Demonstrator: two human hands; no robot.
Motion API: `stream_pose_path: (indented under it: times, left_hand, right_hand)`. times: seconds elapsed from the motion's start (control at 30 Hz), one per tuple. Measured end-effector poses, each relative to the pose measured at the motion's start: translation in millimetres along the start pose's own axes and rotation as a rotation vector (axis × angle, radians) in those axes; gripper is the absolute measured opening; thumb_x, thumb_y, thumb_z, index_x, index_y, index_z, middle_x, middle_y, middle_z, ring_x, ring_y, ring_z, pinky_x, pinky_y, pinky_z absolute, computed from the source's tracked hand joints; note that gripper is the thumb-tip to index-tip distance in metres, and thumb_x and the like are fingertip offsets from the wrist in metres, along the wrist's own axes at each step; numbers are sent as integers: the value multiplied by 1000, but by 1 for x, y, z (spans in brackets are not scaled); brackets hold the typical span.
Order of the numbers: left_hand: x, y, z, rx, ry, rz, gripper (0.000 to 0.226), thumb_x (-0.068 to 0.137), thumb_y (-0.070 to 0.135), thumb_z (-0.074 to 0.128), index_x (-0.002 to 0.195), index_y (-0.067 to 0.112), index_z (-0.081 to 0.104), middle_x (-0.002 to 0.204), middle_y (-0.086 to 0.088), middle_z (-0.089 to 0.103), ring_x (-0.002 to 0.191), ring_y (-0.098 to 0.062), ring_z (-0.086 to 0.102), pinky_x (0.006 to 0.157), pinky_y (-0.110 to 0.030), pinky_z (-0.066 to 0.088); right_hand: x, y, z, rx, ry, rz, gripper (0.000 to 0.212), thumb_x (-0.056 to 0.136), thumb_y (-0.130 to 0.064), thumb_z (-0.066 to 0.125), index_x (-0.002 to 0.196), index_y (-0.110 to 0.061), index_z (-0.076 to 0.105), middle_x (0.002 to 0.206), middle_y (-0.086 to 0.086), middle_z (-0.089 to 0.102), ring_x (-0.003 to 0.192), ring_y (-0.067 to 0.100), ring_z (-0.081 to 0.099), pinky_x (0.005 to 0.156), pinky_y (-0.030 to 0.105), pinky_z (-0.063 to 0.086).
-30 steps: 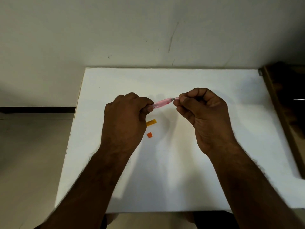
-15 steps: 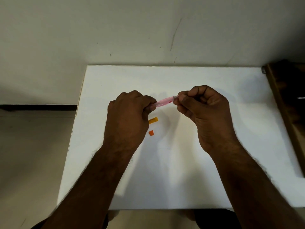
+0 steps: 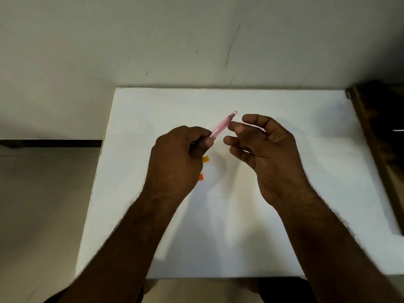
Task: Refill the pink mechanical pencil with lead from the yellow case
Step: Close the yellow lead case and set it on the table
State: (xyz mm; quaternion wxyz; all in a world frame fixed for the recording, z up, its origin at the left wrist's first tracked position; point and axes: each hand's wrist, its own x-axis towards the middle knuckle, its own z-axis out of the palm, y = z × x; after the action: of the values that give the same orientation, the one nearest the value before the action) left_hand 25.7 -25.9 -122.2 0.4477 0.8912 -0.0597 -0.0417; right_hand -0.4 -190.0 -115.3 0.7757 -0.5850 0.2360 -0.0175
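Fingers of the left hand (image 3: pixel 175 158) curl round the pink pencil (image 3: pixel 223 125), its long axis aimed at 1 o'clock above the desk (image 3: pixel 306 215); right hand (image 3: pixel 266 154) loosely open at 3 o'clock, holding nothing, fingertip beside the barrel

Pencil (image 3: pixel 223 126), centre of the frame: translucent pink barrel, paler and near clear at its upper tip. Held by the left hand (image 3: pixel 175 162).

Case (image 3: pixel 205 159), just below the pencil: yellow, only a small corner showing past the left hand.

Small piece (image 3: pixel 201 177), below the case: orange, plain.

Table (image 3: pixel 306 171), middle of the frame: plain white top, unpatterned, with soft grey shadows under the hands.

Wall (image 3: pixel 153 40), upper half: off-white to pale grey, plain, marked by a few thin dark scratches at upper centre.

Skirting strip (image 3: pixel 50 143), left edge: black band.

Floor (image 3: pixel 39 215), lower left: beige, plain.

Furniture (image 3: pixel 380 127), right edge: dark brown wood.
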Motion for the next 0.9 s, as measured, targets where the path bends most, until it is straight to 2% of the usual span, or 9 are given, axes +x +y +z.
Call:
stream_pose_path:
  times: [0.03,0.17,0.27,0.37,0.5,0.57,0.67,0.73,0.9]
  left_hand:
    - [0,1,2,-67,-19,-42,16,96,24,62,104,23,76,95,5,73,79,1,67,56,-6,50]
    - [0,3,3,-187,-53,-114,12,92,15,66,96,20,76,78,2,73,66,-9,72,54,-33,61]
    - [1,5,6,-213,-100,-134,20,90,3,65,100,20,72,75,2,75,66,-8,74,68,-27,60]
    - [0,6,11,-192,-118,-127,28,89,1,65,107,22,67,72,7,75,65,-1,73,71,-15,57]
    - [-2,3,9,-158,-90,-107,27,90,2,63,108,22,67,74,9,76,72,0,72,69,-19,58]
    - [1,-1,2,-141,-35,-125,22,89,6,66,101,23,71,74,13,74,75,0,72,66,-15,56]
    - [6,-9,-10,-14,68,-145,14,85,19,74,96,28,73,75,20,71,73,8,66,64,-7,48]
    - [9,-15,-16,50,101,-159,12,84,26,76,95,29,73,77,19,70,71,7,64,63,-10,46]
    - [7,-21,-17,142,65,-166,8,85,29,75,93,29,73,79,15,68,66,4,61,62,-13,42]
  right_hand:
    - [0,1,1,-28,-25,17,19,90,-11,74,107,-16,68,99,7,81,87,26,79,76,30,62]
    - [-2,4,2,-222,-78,-12,14,90,-15,75,104,-17,73,94,7,81,86,24,78,79,37,63]
    - [-1,6,3,-317,-45,-51,12,87,-14,77,98,-17,73,89,7,81,84,24,78,78,42,63]
    - [-1,9,4,-354,-7,-53,13,84,-16,80,95,-16,72,84,11,78,81,28,77,75,43,64]
    - [3,13,1,-454,76,-65,18,79,-20,85,89,-20,69,81,5,74,73,28,77,74,51,64]
    - [6,17,-5,-662,106,-115,20,77,-25,84,85,-26,67,78,-5,74,69,19,75,75,45,63]
    - [7,23,-11,-1023,110,-163,19,76,-27,80,85,-29,64,74,-12,71,70,8,70,72,29,55]
    - [7,27,-13,-1107,108,-158,16,76,-24,77,87,-24,66,77,-9,72,75,15,69,69,28,50]
    - [8,31,-11,-1234,86,-193,13,83,-25,75,91,-19,67,84,0,73,81,25,69,73,33,52]
